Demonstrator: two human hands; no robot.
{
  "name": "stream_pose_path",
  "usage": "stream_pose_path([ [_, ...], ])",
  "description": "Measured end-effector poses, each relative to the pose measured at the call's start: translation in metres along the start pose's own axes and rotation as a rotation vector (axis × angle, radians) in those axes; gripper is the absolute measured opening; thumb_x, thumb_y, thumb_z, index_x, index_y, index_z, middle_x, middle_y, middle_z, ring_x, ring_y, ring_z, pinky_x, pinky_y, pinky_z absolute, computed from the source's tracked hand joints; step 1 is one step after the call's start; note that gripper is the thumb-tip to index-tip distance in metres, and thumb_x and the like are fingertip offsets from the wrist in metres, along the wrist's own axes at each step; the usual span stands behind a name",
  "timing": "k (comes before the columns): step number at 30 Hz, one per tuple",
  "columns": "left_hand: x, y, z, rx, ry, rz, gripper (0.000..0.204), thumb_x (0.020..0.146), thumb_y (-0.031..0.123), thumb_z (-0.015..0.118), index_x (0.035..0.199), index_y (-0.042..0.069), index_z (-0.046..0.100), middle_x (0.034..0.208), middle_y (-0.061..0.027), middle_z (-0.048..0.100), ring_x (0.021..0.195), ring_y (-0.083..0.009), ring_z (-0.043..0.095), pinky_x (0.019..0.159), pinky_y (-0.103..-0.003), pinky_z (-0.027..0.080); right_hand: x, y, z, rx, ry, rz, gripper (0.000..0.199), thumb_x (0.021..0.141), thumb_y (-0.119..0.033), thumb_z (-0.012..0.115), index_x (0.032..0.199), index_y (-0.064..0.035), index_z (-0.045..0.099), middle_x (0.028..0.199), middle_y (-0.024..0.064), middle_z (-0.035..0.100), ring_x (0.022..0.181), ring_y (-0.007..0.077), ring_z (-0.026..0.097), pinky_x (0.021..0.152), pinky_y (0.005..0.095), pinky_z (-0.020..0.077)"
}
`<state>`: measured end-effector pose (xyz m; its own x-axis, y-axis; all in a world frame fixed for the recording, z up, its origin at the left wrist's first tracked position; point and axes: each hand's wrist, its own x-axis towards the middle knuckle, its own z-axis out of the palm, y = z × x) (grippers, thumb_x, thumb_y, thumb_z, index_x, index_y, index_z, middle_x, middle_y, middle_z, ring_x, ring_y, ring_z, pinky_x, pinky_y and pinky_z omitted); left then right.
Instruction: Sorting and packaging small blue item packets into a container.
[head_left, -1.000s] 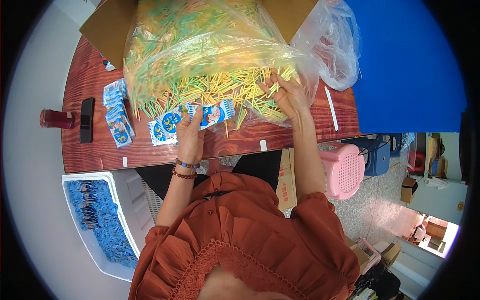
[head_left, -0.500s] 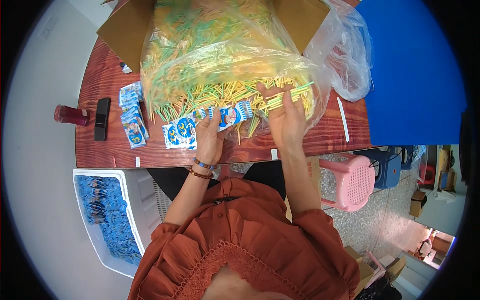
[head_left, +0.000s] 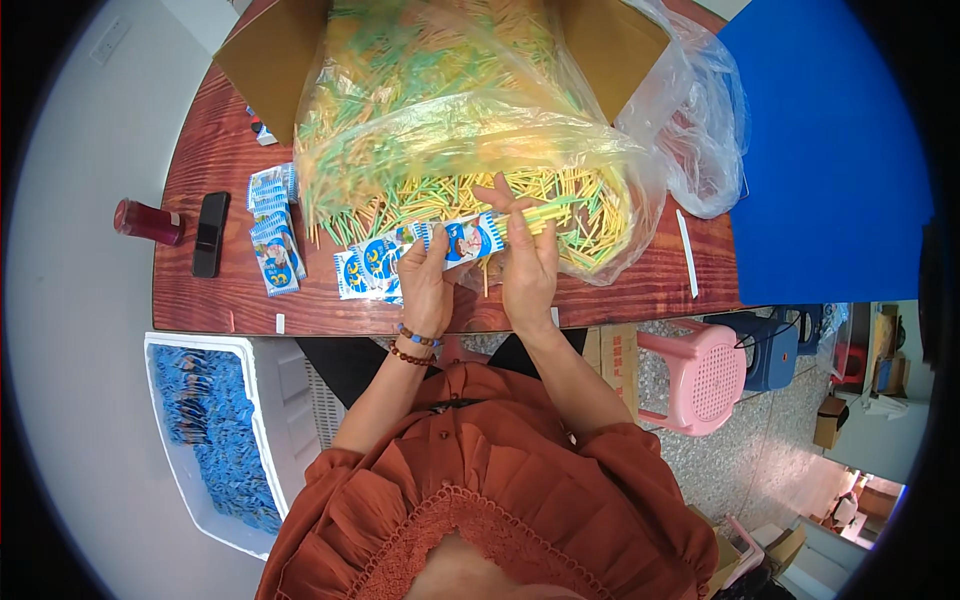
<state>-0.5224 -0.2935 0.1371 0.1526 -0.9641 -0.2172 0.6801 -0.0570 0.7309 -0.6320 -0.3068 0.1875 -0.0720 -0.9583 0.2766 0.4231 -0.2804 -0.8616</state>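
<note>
Pale wall [head_left: 80, 250] on one side, speckled floor [head_left: 775, 430] on the other, and between them a reddish wooden worktop [head_left: 215, 155] bearing a big clear bag [head_left: 420, 110], with yellow and green sticks [head_left: 425, 205] lying loose at its mouth. From where I stand, the left hand [head_left: 428, 280] has its grip pinched, thumb uppermost, on an overlapping row of blue-and-white packets [head_left: 474, 239], just in front of the sticks. The right hand [head_left: 530, 272] has thumb and fingers closed on a small bundle [head_left: 545, 213] of sticks, which runs from beside the end packet out to the right; whether the bundle touches that packet, I can't tell. To do this well, I'd say, keep the left pinch light enough not to crease the wrappers yet firm enough that the row doesn't slide apart, and hold the bundle level with its ends even, so none slips or snags the plastic. Off to the left lies a second heap of packets [head_left: 272, 245], near a dark phone [head_left: 210, 235], safely apart from both hands
</note>
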Motion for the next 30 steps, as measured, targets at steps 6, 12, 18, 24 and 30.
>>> stream_pose_path([
  [6,0.001,0.008,0.013,-0.163,-0.044,-0.011,0.024,0.098,0.025,0.052,0.101,0.004,0.064,0.099,-0.0064,0.068,0.089,-0.0143,0.065,0.079,-0.032,0.055,0.016,0.004,0.006,-0.245,-0.139,-0.056,0.028,0.102,-0.02,0.037,0.12,-0.0002,0.045,0.133,0.0191,0.051,0.142,0.0305,0.02,0.114,0.0431,0.0169],
  [12,0.017,0.0,-0.006,-0.343,-0.123,-0.006,0.025,0.099,0.025,0.05,0.103,0.003,0.062,0.105,-0.0073,0.066,0.096,-0.0161,0.062,0.085,-0.034,0.05,0.028,0.004,0.018,-0.336,-0.232,-0.087,0.032,0.1,-0.023,0.043,0.12,0.0,0.051,0.14,0.0176,0.045,0.141,0.0294,0.023,0.112,0.0412,0.0206],
  [18,0.028,0.0,-0.008,-0.37,-0.194,-0.084,0.033,0.097,0.035,0.053,0.114,0.008,0.057,0.113,-0.0052,0.062,0.105,-0.0205,0.058,0.093,-0.041,0.047,0.056,-0.004,0.021,-0.335,-0.371,0.154,0.04,0.101,-0.029,0.042,0.124,0.0021,0.053,0.132,0.0136,0.052,0.127,0.0228,0.044,0.108,0.0339,0.0297],
  [24,0.035,0.009,-0.019,-0.493,-0.196,-0.043,0.03,0.096,0.029,0.055,0.116,0.006,0.057,0.112,-0.0063,0.063,0.103,-0.019,0.06,0.09,-0.039,0.05,0.083,-0.008,0.027,-0.562,-0.557,0.101,0.039,0.102,-0.028,0.042,0.12,0.0036,0.056,0.115,0.0117,0.062,0.111,0.02,0.056,0.099,0.0316,0.0396],
  [30,0.044,0.008,-0.028,-0.712,-0.192,-0.059,0.03,0.096,0.026,0.055,0.118,0.006,0.055,0.114,-0.0065,0.063,0.103,-0.019,0.061,0.088,-0.037,0.051,0.06,0.0,0.015,-0.433,-0.389,0.149,0.034,0.101,-0.021,0.045,0.119,0.0058,0.055,0.114,0.0125,0.063,0.109,0.0194,0.058,0.096,0.0302,0.0428],
])
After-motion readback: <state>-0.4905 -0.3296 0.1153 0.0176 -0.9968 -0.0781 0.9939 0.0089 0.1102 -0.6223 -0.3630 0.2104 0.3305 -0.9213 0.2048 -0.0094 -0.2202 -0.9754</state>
